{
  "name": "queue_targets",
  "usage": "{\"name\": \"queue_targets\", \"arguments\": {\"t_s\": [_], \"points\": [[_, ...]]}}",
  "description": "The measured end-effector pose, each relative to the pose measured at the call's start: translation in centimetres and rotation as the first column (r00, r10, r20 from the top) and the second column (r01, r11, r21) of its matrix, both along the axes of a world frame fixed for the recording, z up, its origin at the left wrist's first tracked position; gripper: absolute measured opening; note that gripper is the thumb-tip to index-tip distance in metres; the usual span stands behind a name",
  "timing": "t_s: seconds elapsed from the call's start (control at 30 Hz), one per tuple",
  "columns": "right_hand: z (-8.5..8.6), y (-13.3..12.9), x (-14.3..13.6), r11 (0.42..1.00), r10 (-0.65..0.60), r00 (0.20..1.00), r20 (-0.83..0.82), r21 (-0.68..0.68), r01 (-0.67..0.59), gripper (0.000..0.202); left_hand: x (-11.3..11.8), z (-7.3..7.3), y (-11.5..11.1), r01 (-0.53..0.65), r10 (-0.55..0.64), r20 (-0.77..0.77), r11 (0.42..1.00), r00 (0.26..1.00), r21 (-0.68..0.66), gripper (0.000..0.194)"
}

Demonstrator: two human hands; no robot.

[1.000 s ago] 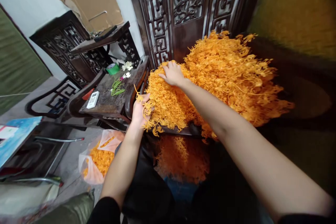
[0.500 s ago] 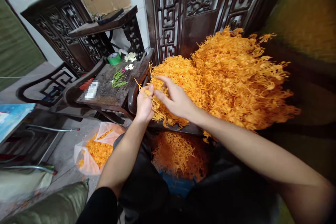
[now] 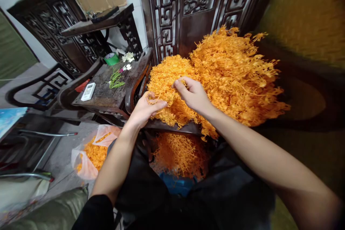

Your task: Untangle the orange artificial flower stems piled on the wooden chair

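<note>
My left hand (image 3: 145,109) is at the near left edge of a heap of orange, branching, plastic-looking sprigs (image 3: 172,70). Its fingers curl around a thin orange sprig (image 3: 151,100), while the thumb stretches right towards the heap. Just to the right, my right hand (image 3: 194,95) hovers over the heap with thumb and fingertips drawn together in a pinch. Whatever lies between those fingertips blends into the orange behind and cannot be made out. A taller mound of sprigs (image 3: 237,75) rises behind and to the right of this hand.
The heap rests on a dark wooden seat (image 3: 178,127) with a carved back. Below, more orange pieces (image 3: 180,154) fill a blue container (image 3: 178,184). At left are a plastic bag (image 3: 88,165) of orange bits and a wooden table (image 3: 104,88) with green tape (image 3: 111,59), white flowers and green stems.
My hands have moved apart. The right has drawn away from the left, its fingers closing to a pinch; the left has lowered slightly and its thumb has stretched out. The view has shifted a little.
</note>
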State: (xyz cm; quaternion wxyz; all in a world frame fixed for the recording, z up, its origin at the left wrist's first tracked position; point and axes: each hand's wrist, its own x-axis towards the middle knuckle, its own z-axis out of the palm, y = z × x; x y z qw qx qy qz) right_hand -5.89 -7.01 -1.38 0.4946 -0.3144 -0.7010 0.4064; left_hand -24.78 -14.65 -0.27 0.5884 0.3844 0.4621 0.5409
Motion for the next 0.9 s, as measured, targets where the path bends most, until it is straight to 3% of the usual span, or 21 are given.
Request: {"name": "queue_targets", "arguments": {"t_s": [0.13,0.27,0.33,0.4,0.47,0.57,0.7,0.8,0.9], "points": [[-0.7,0.7,-0.5,0.999,-0.039,0.999,-0.018,-0.022,0.039,0.053,1.0,0.1,-0.2,-0.046,0.047,-0.029,0.998,0.998,0.041,0.058],[-1.7,4.9,1.2,0.957,-0.29,0.955,-0.067,-0.039,0.287,0.056,0.2,0.9,-0.5,0.013,-0.013,0.04,1.0,0.999,-0.015,0.06],[-2.1,7.4,2.8,0.922,-0.377,0.914,-0.15,-0.15,0.356,0.053,-0.6,1.0,-0.6,0.015,-0.015,0.053,1.0,0.999,-0.013,0.058],[-2.3,8.8,4.2,0.912,-0.359,0.906,-0.226,-0.293,0.288,0.048,-1.4,0.9,-0.5,-0.023,0.023,0.057,1.0,0.998,0.004,0.053],[-2.4,8.5,4.5,0.923,-0.239,0.936,-0.257,-0.358,0.138,0.037,-2.0,0.7,-0.1,-0.049,0.049,0.084,0.999,0.995,-0.003,0.049],[-2.3,5.7,2.7,0.916,-0.017,0.966,-0.256,-0.391,-0.088,0.032,-2.3,0.4,0.4,-0.039,0.044,0.158,0.999,0.986,-0.033,0.044],[-1.5,1.9,-1.3,0.834,0.182,0.935,-0.306,-0.456,-0.311,0.052,-1.9,0.5,0.9,-0.013,0.027,0.233,0.998,0.972,-0.063,0.039],[-1.1,1.0,-3.3,0.857,0.211,0.919,-0.333,-0.389,-0.337,0.06,-1.2,0.7,0.9,-0.012,0.027,0.257,0.998,0.966,-0.061,0.039],[-1.1,1.6,-4.0,0.933,0.117,0.942,-0.316,-0.289,-0.213,0.059,-0.7,0.8,0.9,-0.012,0.025,0.241,0.998,0.97,-0.054,0.041]]}}
